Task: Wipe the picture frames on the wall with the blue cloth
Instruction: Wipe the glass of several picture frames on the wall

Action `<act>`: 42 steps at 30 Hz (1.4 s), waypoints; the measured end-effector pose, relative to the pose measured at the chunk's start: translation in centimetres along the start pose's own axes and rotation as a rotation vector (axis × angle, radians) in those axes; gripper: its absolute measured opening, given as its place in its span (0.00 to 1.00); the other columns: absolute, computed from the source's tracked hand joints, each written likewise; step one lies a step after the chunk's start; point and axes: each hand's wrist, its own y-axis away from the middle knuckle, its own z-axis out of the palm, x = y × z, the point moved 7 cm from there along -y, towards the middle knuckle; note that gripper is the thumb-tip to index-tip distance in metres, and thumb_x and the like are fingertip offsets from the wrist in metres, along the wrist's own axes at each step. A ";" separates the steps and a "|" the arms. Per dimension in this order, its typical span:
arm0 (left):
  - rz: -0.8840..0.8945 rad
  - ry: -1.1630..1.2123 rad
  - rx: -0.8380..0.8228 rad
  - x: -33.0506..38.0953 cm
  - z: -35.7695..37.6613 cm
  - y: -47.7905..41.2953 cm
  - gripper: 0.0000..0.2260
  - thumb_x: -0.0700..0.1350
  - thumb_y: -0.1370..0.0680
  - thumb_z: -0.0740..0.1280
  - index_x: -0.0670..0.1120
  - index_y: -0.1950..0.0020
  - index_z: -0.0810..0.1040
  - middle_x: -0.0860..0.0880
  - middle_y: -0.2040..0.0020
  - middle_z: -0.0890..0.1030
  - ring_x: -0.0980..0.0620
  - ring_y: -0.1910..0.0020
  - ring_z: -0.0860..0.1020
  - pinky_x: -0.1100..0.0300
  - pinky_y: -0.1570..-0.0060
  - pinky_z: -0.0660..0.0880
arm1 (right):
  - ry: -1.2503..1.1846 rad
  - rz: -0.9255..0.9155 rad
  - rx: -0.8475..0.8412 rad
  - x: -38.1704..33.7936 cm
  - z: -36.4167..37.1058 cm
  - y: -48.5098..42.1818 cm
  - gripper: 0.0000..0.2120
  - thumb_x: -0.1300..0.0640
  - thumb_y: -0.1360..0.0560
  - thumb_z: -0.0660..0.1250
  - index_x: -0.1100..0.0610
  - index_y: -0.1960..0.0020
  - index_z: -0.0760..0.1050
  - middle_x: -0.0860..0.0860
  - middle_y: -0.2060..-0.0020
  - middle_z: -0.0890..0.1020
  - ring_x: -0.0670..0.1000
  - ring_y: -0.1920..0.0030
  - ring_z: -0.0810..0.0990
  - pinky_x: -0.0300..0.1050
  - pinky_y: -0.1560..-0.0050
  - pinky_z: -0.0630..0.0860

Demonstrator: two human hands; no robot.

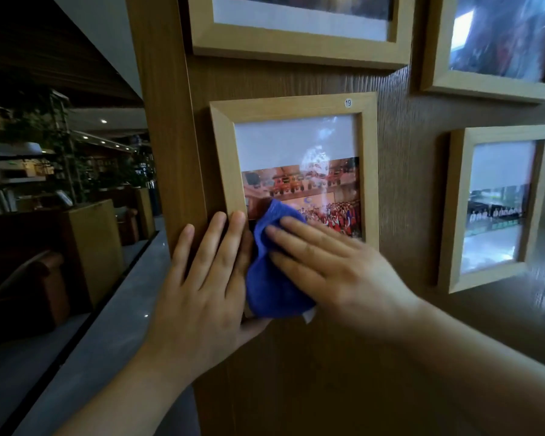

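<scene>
The left hand (202, 287) lies flat with fingers spread on the lower left edge of a tall wooden frame (224, 158). The right hand (334, 272), fingers out straight, presses the blue cloth (271, 278) on the bottom glass. A small "19" sticker (348, 103) sits up top. Three more frames (296, 42) hang nearby.

light: dim room, small ceiling lights (104, 121) at 9 o'clock | glare: shiny frame glass (315, 152) | blur: right hand (343, 265) — edges bend
</scene>
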 end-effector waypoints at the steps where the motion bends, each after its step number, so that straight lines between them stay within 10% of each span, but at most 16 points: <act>1: 0.001 -0.007 -0.011 0.0 0.0 0.0 0.42 0.67 0.25 0.62 0.36 0.25 0.61 0.35 0.23 0.60 0.38 0.23 0.57 0.37 0.27 0.56 | 0.008 0.029 0.011 1.1 -0.5 -0.2 0.18 0.60 0.22 0.60 0.61 0.32 0.71 0.59 0.29 0.68 0.59 0.27 0.63 0.60 0.33 0.69; 10: 0.020 -0.059 -0.062 0.0 0.1 -0.1 0.44 0.67 0.26 0.62 0.34 0.25 0.59 0.34 0.23 0.58 0.36 0.23 0.57 0.36 0.27 0.55 | 0.006 0.342 0.314 6.8 -5.1 -3.2 0.19 0.67 0.25 0.65 0.64 0.34 0.72 0.60 0.32 0.72 0.57 0.29 0.67 0.58 0.35 0.72; 20: 0.023 0.003 -0.059 0.0 0.4 0.0 0.43 0.67 0.25 0.62 0.36 0.24 0.60 0.36 0.23 0.59 0.36 0.23 0.56 0.38 0.26 0.54 | 0.034 0.022 0.009 1.7 -1.7 0.5 0.18 0.61 0.27 0.70 0.59 0.37 0.76 0.56 0.35 0.76 0.55 0.33 0.73 0.55 0.39 0.76; 31: 0.030 0.023 -0.095 -0.1 0.6 0.0 0.45 0.68 0.27 0.63 0.36 0.24 0.59 0.36 0.22 0.58 0.35 0.23 0.56 0.38 0.25 0.52 | 0.074 0.301 0.318 7.6 -7.0 -2.4 0.19 0.69 0.30 0.70 0.64 0.40 0.77 0.59 0.38 0.77 0.56 0.35 0.74 0.55 0.38 0.75; 42: 0.017 0.044 -0.063 0.0 0.6 0.1 0.42 0.68 0.24 0.59 0.35 0.24 0.59 0.36 0.23 0.58 0.37 0.23 0.56 0.37 0.27 0.55 | -0.061 0.164 0.074 0.2 -0.1 3.0 0.17 0.59 0.23 0.63 0.61 0.36 0.75 0.56 0.34 0.74 0.54 0.32 0.72 0.54 0.40 0.77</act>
